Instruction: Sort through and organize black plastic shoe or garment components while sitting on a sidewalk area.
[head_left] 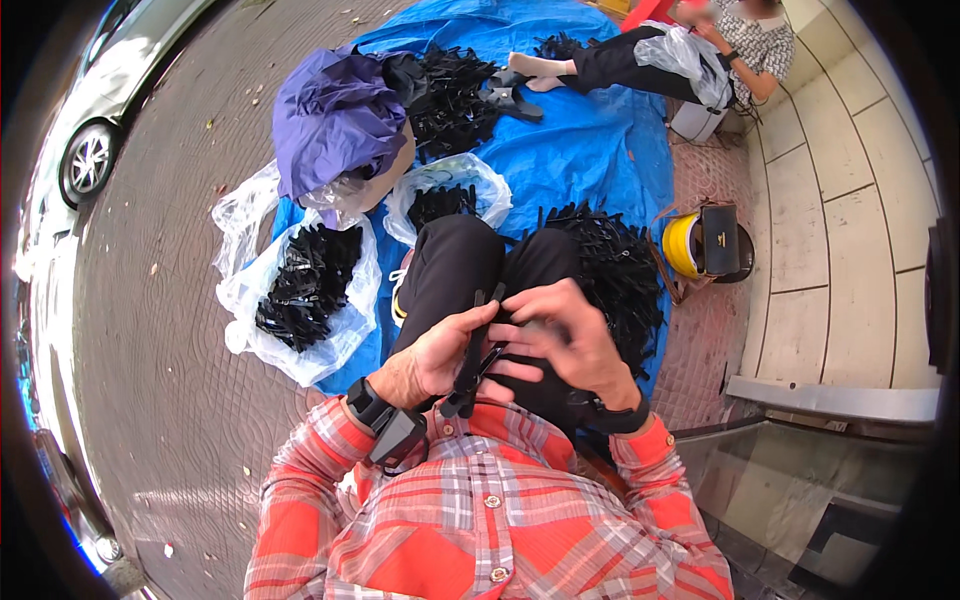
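Note:
Several slim black strips (467,375) lie across my left hand (445,355), which is closed around them above my lap. Their exact kind is too small to make out; one has a glossy face. The left fingertips stick out beneath the strips. My right hand (570,335) reaches in from the other side, its fingertips at the upper part of the strips. Its thumb is smeared by motion, so whether it pinches one is unclear. A large heap of similar black strips (610,270) lies just beyond my right hand, on the blue tarp (610,150).
Two clear plastic bags, one at left (345,335) and one ahead (490,190), hold more strips. Beyond stand a purple-covered bundle (335,125) and another strip heap (450,100). A seated person (760,50) is far right. A yellow container (682,245) stands by the wall; a car (110,120) is left.

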